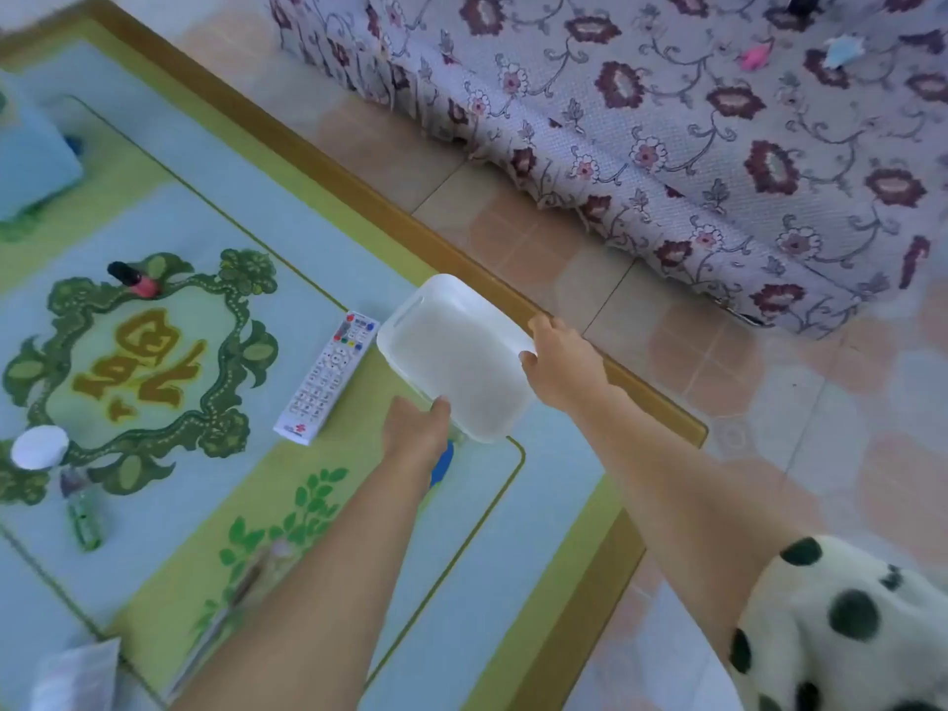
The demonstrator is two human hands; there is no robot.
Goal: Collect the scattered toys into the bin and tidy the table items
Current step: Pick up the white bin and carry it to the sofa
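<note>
White translucent plastic bin [456,359] is sitting near the table's [662,402] wooden edge, and I am gripping it with both hands. My left hand [415,425] is clamping the near rim, thumb over the lip; my right hand [561,354] is clamping the far-right rim. A blue object [442,461] is showing just beneath my left wrist. A white remote control [328,377] is lying just left of the bin, carrying coloured buttons and a red logo; its lettering is too blurred to read. A pink nail-polish bottle [136,282] is lying on the green ornamental mat [154,454], which is bearing gold characters I cannot read.
</note>
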